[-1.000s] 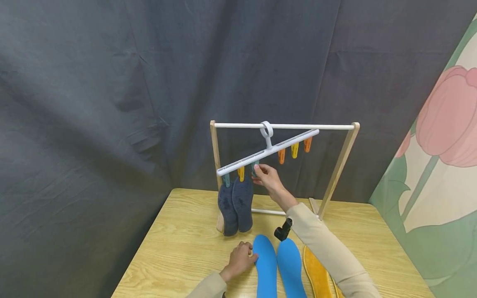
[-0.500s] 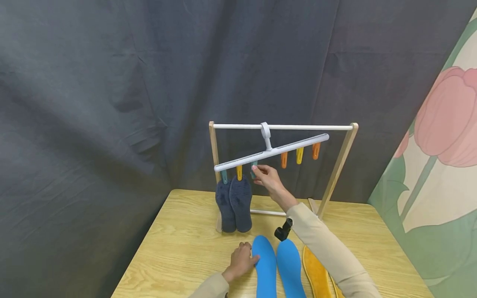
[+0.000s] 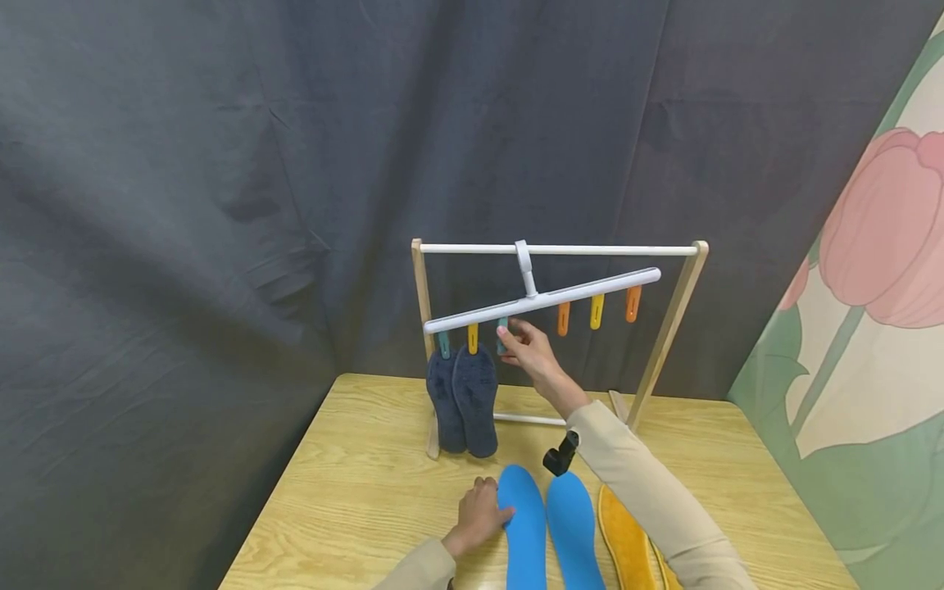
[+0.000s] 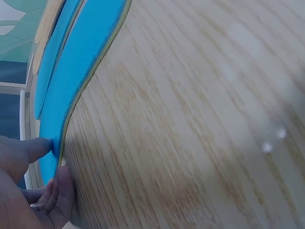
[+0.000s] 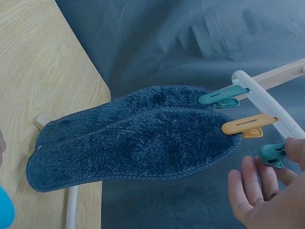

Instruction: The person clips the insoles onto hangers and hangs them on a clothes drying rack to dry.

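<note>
My right hand pinches a teal clothespin under the white clip hanger. Two dark blue fuzzy insoles hang to its left, one from another teal clothespin and one from a yellow clothespin. Low on the table, my left hand pinches the edge of a bright blue insole, thumb on its top face and fingers at its side, as the left wrist view shows. A second blue insole lies just right of it.
A rack with a white top rod and wooden legs bears the tilted hanger. Orange clothespins and a yellow one hang on its right half. Yellow insoles lie on the wooden table, partly under my right sleeve.
The hanger has turned on its hook: its right end has moved right and down, its left end slightly left and up. The hanging insoles shifted with it. Both hands have barely moved.
</note>
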Demonstrator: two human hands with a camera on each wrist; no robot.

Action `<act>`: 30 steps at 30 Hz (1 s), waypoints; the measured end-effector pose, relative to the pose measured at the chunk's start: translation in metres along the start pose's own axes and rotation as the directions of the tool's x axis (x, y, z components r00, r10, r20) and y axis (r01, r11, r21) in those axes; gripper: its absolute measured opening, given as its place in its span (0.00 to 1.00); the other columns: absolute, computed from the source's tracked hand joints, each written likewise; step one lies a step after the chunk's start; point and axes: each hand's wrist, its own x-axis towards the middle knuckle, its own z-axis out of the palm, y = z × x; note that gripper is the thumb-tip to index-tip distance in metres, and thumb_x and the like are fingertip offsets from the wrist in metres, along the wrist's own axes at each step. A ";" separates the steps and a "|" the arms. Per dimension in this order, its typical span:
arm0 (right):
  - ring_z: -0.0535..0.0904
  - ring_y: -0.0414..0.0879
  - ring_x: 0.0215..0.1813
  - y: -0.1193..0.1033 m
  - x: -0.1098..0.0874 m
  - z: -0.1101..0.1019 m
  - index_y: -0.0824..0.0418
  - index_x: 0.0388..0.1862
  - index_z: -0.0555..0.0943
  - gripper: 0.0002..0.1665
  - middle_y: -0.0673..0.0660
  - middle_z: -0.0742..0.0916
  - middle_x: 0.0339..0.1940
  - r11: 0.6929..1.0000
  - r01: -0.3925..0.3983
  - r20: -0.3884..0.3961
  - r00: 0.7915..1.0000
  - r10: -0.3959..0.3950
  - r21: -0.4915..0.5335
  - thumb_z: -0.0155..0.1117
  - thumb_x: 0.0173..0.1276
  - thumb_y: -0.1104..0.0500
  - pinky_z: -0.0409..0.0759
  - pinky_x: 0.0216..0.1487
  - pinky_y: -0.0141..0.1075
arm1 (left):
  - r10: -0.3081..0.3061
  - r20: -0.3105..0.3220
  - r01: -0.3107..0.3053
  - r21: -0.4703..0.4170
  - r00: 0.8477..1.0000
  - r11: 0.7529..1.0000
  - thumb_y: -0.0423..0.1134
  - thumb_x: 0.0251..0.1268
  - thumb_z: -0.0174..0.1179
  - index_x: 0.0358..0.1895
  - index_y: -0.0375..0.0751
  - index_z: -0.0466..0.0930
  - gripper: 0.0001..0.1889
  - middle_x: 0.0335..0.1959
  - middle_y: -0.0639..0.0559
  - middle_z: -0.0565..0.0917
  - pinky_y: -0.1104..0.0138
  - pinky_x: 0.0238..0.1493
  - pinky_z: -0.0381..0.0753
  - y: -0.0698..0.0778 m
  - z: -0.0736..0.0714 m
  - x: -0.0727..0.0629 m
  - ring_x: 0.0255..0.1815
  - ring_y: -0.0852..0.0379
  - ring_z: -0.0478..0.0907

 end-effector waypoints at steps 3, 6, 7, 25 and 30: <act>0.84 0.52 0.41 -0.001 -0.001 -0.001 0.70 0.74 0.62 0.34 0.63 0.82 0.41 1.000 -0.008 0.005 1.000 0.008 -0.004 0.58 0.76 0.56 0.83 0.51 0.42 | -0.011 0.004 0.011 0.001 1.000 1.000 0.41 0.56 0.73 0.38 0.27 0.78 0.19 0.29 0.43 0.74 0.55 0.22 0.75 0.002 0.001 0.001 0.24 0.51 0.73; 0.83 0.52 0.41 -0.002 -0.001 -0.001 0.69 0.75 0.62 0.34 0.68 0.81 0.47 1.000 -0.019 0.007 1.000 0.019 0.000 0.58 0.77 0.55 0.82 0.53 0.43 | -0.020 0.001 0.020 0.017 1.000 1.000 0.40 0.55 0.73 0.38 0.26 0.78 0.20 0.28 0.42 0.74 0.54 0.21 0.75 0.004 0.002 0.002 0.23 0.50 0.73; 0.83 0.50 0.41 -0.002 -0.001 -0.001 0.69 0.75 0.61 0.35 0.70 0.80 0.50 1.000 -0.019 0.010 1.000 0.019 -0.001 0.57 0.77 0.55 0.82 0.53 0.43 | -0.026 0.003 0.026 0.017 1.000 1.000 0.40 0.55 0.73 0.39 0.25 0.78 0.20 0.28 0.41 0.74 0.54 0.21 0.76 0.004 0.002 0.002 0.23 0.50 0.73; 0.74 0.65 0.62 -0.011 -0.002 -0.001 0.73 0.73 0.60 0.32 0.73 0.77 0.62 0.999 -0.025 0.030 0.999 0.024 0.046 0.55 0.78 0.59 0.78 0.60 0.44 | -0.027 -0.014 0.027 -0.035 1.000 0.999 0.34 0.51 0.73 0.38 0.29 0.82 0.14 0.30 0.44 0.76 0.55 0.24 0.75 0.012 -0.001 -0.001 0.26 0.47 0.75; 0.76 0.65 0.60 -0.009 -0.001 -0.002 0.72 0.74 0.60 0.33 0.73 0.78 0.61 1.000 -0.010 0.020 1.000 0.010 0.030 0.56 0.78 0.60 0.76 0.61 0.49 | -0.029 -0.027 0.027 -0.061 0.999 0.998 0.34 0.51 0.74 0.43 0.27 0.83 0.18 0.34 0.43 0.78 0.54 0.29 0.78 0.012 -0.001 0.000 0.30 0.44 0.78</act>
